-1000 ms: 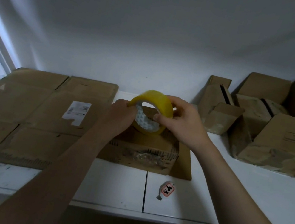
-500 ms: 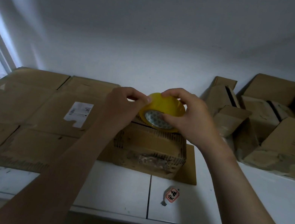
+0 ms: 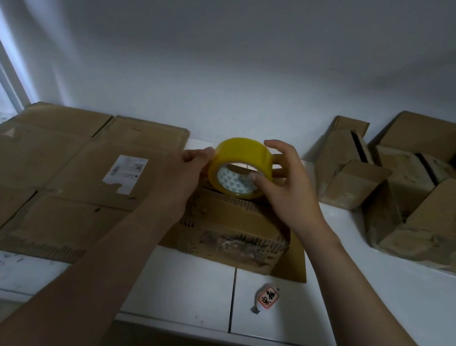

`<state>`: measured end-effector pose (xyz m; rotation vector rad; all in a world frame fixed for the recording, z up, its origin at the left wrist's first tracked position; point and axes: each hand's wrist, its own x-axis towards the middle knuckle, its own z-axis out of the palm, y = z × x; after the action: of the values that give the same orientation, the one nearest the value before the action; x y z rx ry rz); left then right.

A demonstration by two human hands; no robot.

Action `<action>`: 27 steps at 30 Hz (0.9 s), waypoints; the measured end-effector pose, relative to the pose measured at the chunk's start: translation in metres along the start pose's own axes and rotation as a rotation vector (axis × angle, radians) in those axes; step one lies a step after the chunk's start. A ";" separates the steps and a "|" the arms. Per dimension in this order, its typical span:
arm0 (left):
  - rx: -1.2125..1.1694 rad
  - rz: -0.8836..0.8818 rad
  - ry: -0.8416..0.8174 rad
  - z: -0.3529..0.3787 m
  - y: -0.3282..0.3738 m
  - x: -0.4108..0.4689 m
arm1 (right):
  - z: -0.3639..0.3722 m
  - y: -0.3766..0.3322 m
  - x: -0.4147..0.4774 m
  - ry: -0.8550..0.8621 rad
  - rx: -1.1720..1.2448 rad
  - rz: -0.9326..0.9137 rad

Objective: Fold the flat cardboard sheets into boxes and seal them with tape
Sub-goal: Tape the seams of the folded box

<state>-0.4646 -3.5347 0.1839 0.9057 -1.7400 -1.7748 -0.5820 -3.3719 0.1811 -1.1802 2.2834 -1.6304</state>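
Taping step, I think. R hand (image 3: 283, 179) grips roll (image 3: 241, 166), thumb in core, just over box (image 3: 237, 226); L hand (image 3: 187, 171) pinches its left rim. Next: find tape end, peel, stick over seam.

yellow tape roll (image 3: 241, 157) (triangle-patterned core), brown box (image 3: 236, 229)

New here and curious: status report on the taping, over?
Left grip and right grip both hold tape. Tape over box top. Nothing in the way.
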 end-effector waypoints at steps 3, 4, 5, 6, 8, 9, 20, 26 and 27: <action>-0.060 -0.028 -0.012 -0.003 -0.003 0.004 | 0.003 -0.004 0.005 0.064 -0.045 -0.048; -0.045 -0.028 -0.015 -0.004 -0.004 0.005 | 0.004 -0.004 0.007 0.069 -0.083 -0.064; -0.017 -0.016 -0.017 -0.005 -0.005 0.005 | 0.004 -0.005 0.008 0.066 -0.120 -0.084; 0.024 0.006 -0.019 -0.005 -0.005 0.005 | 0.002 -0.006 0.009 0.059 -0.164 -0.115; 0.123 0.047 -0.033 -0.002 -0.004 0.000 | -0.005 -0.010 0.010 0.038 -0.275 -0.200; 0.184 0.074 -0.026 0.000 -0.002 -0.002 | -0.009 -0.013 0.010 0.023 -0.330 -0.235; 0.486 0.270 0.027 0.014 -0.008 -0.007 | -0.025 -0.006 0.000 -0.050 -0.490 -0.240; 0.483 0.224 0.016 0.012 -0.009 -0.004 | -0.024 0.011 -0.006 -0.045 -0.196 -0.026; 0.486 0.210 0.012 0.011 -0.008 -0.004 | -0.025 0.011 -0.005 -0.043 -0.200 -0.046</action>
<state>-0.4691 -3.5239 0.1763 0.8735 -2.2151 -1.2309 -0.5960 -3.3483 0.1806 -1.3039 2.4559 -1.4024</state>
